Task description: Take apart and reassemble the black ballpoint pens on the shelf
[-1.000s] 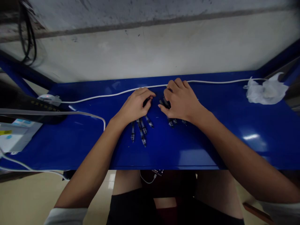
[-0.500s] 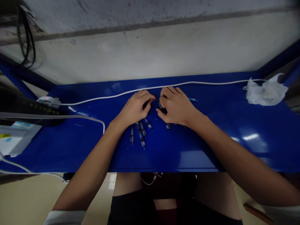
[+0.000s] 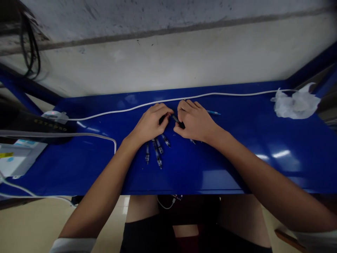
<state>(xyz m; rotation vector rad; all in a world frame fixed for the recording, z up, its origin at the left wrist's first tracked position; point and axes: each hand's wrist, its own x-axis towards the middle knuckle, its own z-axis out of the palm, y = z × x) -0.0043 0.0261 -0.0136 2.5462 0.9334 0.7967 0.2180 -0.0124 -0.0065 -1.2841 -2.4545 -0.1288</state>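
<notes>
The left hand [image 3: 150,123] and right hand [image 3: 195,121] rest close together, fingers curled inward rather than spread, with a slim dark piece [image 3: 176,119] showing between their fingertips. Its long axis slants down to the right across the bench; much of it is hidden, and whether either hand pinches it cannot be told. Another dark bit [image 3: 163,119] shows under the left fingers. Just below the left hand, four small clear tubes with dark cores [image 3: 158,151] lie fanned out, their narrow ends pointing toward the person. A thin blue-tipped stick [image 3: 213,112] lies beyond the right hand, on a glossy blue metal bench [image 3: 210,168]. A white cable [image 3: 158,103] runs along the bench to a crumpled white plastic bag [image 3: 296,105]. The lettering on a black power strip [image 3: 50,121] is too blurred to read.
</notes>
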